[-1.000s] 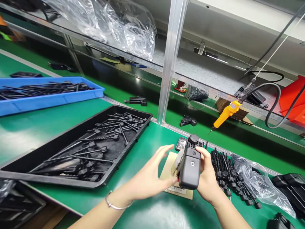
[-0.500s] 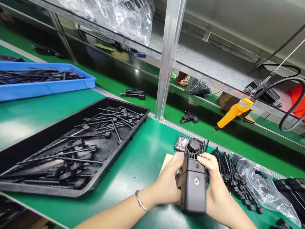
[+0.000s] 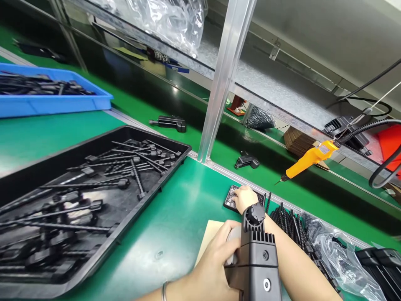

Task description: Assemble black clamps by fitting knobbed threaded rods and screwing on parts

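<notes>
My left hand (image 3: 216, 261) is closed around a black plastic housing (image 3: 260, 261) with ribs and a round notched piece at its upper end. A grey rounded part (image 3: 233, 244) shows between that hand and the housing. Farther forward, my right hand (image 3: 246, 198) reaches past the housing into a small black tray (image 3: 228, 205) of small shiny metal pieces. Its fingers are bent and drawn together among the pieces; what they pinch is too small to name. The right forearm passes behind the housing.
A black tray (image 3: 150, 196) of ribbed black rods lies left, with a blue bin (image 3: 56, 106) beyond. An orange electric screwdriver (image 3: 310, 161) hangs at right. A metal post (image 3: 221, 83) stands ahead. More rods (image 3: 291, 225) and a clear bag (image 3: 344, 259) lie right.
My right hand has left the housing and moved forward into the small tray. The left hand keeps the housing, now lower in view. The camera view has shifted slightly.
</notes>
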{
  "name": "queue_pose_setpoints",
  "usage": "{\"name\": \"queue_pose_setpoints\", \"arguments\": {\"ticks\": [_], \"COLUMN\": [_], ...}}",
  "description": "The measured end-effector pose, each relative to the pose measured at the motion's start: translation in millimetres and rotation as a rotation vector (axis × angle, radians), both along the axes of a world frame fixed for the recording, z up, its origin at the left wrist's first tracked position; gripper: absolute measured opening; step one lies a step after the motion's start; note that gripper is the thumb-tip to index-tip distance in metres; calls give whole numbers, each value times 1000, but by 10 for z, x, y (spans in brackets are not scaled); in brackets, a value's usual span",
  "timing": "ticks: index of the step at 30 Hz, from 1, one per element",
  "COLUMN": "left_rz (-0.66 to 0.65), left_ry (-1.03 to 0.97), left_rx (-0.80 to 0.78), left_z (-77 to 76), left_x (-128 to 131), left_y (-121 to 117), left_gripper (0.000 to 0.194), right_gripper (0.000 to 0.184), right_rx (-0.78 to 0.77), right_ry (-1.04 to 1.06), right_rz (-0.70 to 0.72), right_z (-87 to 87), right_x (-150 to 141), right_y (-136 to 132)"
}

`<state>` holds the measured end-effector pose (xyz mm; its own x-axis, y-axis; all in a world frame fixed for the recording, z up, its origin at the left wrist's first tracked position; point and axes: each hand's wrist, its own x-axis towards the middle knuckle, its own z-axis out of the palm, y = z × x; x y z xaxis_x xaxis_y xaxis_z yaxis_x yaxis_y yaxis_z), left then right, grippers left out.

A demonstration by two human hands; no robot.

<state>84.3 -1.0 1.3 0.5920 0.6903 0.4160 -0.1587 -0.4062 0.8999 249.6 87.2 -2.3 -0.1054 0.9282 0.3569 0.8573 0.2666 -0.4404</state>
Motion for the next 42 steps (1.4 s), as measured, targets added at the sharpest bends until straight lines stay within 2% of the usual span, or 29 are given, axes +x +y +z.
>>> {"name": "queue_pose_setpoints", "arguments": {"ticks": [2, 7, 11, 13, 16, 18, 20, 21, 22, 23, 25, 28, 33, 42], "left_rz": [-16, -18, -15, -8, 7, 9, 2, 0, -1, 0, 3, 8, 6, -1], "left_ry": [6, -22, -42, -49, -45, -51, -63, -70, -73, -75, -76, -74, -47, -81], "left_rx": [-6, 26, 59, 74, 104, 116, 123, 126, 127, 126, 126, 135, 153, 134], "left_z": [-1, 16, 36, 47, 60, 65, 65, 63, 60, 56, 48, 37, 43, 4], "left_x": [2, 1, -17, -20, -19, -17, -15, -14, -13, -12, -12, -15, -23, -9], "left_y": [2, -5, -1, 3, 10, 13, 16, 16, 16, 14, 9, -2, 0, 11], "left_gripper": [49, 49, 51, 48, 49, 49, 49, 49, 50, 51, 49, 46, 48, 40], "right_gripper": [25, 38, 24, 20, 16, 15, 17, 19, 17, 15, 13, 9, 12, 17], "right_rx": [-45, -156, -239, -263, -212, -138, -65, -4, 103, 138, 150, 148, 172, 138], "right_ry": [-64, -130, -72, -20, 91, 181, 250, 278, 304, 285, 236, 231, 283, 101], "right_rz": [-33, -110, -185, -217, -236, -211, -141, -75, 69, 189, 350, 370, 311, 370], "right_z": [-63, -116, -152, -114, 153, 478, 851, 1024, 1174, 1292, 1418, 1390, 1269, 1405], "right_x": [-22, 57, 139, 177, 216, 228, 228, 222, 211, 195, 150, 84, 16, -38], "right_y": [14, 9, 152, 214, 99, -176, -570, -780, -979, -1155, -1412, -1561, -1533, -1503]}}
